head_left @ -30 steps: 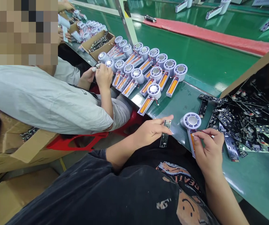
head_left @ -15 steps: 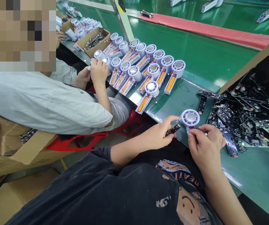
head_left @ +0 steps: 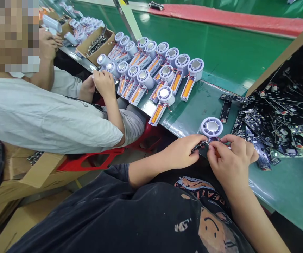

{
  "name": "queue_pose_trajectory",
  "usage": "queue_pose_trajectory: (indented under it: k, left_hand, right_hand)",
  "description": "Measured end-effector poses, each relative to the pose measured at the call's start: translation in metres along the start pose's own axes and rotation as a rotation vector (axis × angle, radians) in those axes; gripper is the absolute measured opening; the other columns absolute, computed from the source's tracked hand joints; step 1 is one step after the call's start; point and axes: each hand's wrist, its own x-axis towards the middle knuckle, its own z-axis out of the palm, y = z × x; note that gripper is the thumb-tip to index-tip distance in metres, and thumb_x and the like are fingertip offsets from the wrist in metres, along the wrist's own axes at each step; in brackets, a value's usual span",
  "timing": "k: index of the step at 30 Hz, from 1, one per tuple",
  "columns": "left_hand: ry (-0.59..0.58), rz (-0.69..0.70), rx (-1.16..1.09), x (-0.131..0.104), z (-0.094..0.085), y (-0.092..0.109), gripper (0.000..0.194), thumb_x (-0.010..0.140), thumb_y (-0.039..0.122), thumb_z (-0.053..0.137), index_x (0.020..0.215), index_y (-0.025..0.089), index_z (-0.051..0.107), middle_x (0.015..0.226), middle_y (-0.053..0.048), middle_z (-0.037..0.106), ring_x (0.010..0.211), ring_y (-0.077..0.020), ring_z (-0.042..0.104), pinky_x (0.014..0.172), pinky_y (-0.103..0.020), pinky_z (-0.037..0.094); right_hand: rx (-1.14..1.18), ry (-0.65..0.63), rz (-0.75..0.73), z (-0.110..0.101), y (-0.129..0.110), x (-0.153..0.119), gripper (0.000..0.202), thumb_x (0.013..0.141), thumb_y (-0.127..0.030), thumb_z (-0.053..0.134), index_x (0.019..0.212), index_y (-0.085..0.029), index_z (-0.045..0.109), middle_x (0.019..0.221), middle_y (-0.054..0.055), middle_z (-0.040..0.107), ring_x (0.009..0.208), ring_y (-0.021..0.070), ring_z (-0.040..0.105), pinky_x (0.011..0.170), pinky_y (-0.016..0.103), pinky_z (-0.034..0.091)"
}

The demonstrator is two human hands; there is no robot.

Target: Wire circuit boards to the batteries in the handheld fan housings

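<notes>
A small black circuit board (head_left: 199, 146) is pinched in my left hand (head_left: 184, 151), its far end close to my right fingertips. My right hand (head_left: 230, 156) is closed at the near end of a pale fan unit (head_left: 211, 127), where thin wires show; what exactly its fingertips grip is too small to make out. The round fan head lies face up at the bench edge, just beyond both hands. Part of the fan's handle is hidden behind my fingers.
Rows of pale fans (head_left: 165, 72) with orange cells stand on the green bench (head_left: 199, 105). At the right, black circuit boards (head_left: 278, 119) spill from a cardboard box (head_left: 280, 59). A co-worker in a grey shirt (head_left: 48, 112) sits at the left, hands near the fans.
The board in my left hand has moved right, up to my right fingertips at the fan. The whole view has shifted slightly, and another person's hands now show at the upper left.
</notes>
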Motion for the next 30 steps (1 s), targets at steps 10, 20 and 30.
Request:
queue_pose_trajectory:
  k: [10,20,30]
  left_hand:
    - [0.021,0.007,0.021,-0.001,-0.002,0.004,0.043,0.081,0.006,0.051,0.122,0.016,0.058,0.120,-0.011,0.066,0.109,-0.0232,0.064,0.096,-0.042,0.056]
    - [0.117,-0.132,-0.276,-0.007,0.022,0.000,0.044,0.076,0.006,0.052,0.118,0.015,0.060,0.108,-0.006,0.059,0.067,-0.0088,0.059,0.061,-0.025,0.056]
    - [0.146,0.031,-0.155,-0.003,0.020,-0.005,0.042,0.078,0.006,0.050,0.118,0.017,0.057,0.116,-0.009,0.063,0.104,-0.0211,0.064,0.095,-0.041,0.056]
  right_hand:
    - [-0.068,0.020,-0.047,-0.001,-0.004,-0.001,0.015,0.093,-0.028,0.062,0.082,-0.024,0.071,0.102,0.008,0.062,0.095,0.0235,0.049,0.084,0.041,0.034]
    - [0.068,0.022,0.007,0.003,-0.002,-0.003,0.016,0.095,-0.028,0.061,0.085,-0.022,0.072,0.097,0.008,0.063,0.093,0.0230,0.053,0.082,0.041,0.037]
    - [0.208,0.034,0.037,0.002,0.008,0.001,0.009,0.090,-0.030,0.067,0.096,-0.025,0.071,0.106,0.009,0.060,0.093,0.0244,0.053,0.080,0.043,0.042]
